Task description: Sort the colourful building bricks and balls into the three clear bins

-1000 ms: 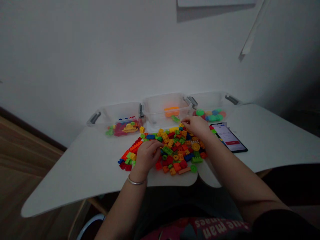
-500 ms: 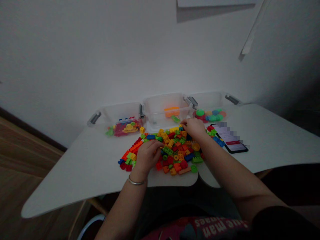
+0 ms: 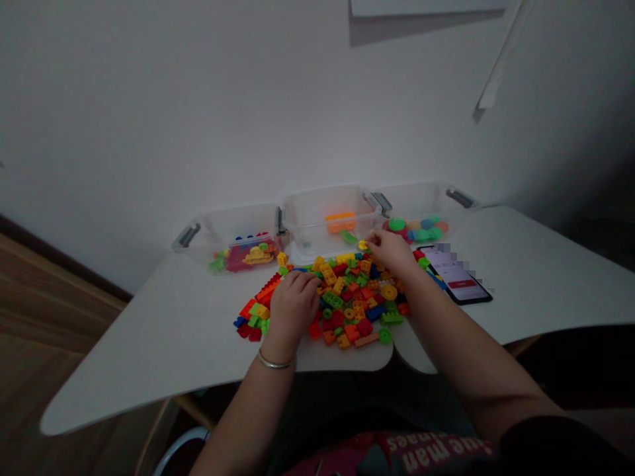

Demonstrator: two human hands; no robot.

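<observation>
Many toy building bricks (image 3: pixel 333 300) in red, orange, yellow, green and blue lie heaped on the white table. Between the fingertips of my right hand (image 3: pixel 391 252) is a small yellow brick (image 3: pixel 363 244), held just above the far edge of the heap. My left hand (image 3: pixel 296 305), a bangle on its wrist, rests over the left part of the heap with its fingers curled together. Whatever those fingers may hold is hidden.
Behind the heap stand three clear bins: the left bin (image 3: pixel 238 218) holds mixed pieces, the middle bin (image 3: pixel 307 210) an orange and a green piece, the right bin (image 3: pixel 411 197) round coloured pieces. A phone (image 3: pixel 459 274) lies right of the heap on the table (image 3: pixel 163 330).
My right hand has lifted slightly from the heap's far edge, and a yellow brick now shows in its fingertips. My left hand has shifted a little, its fingers curling.
</observation>
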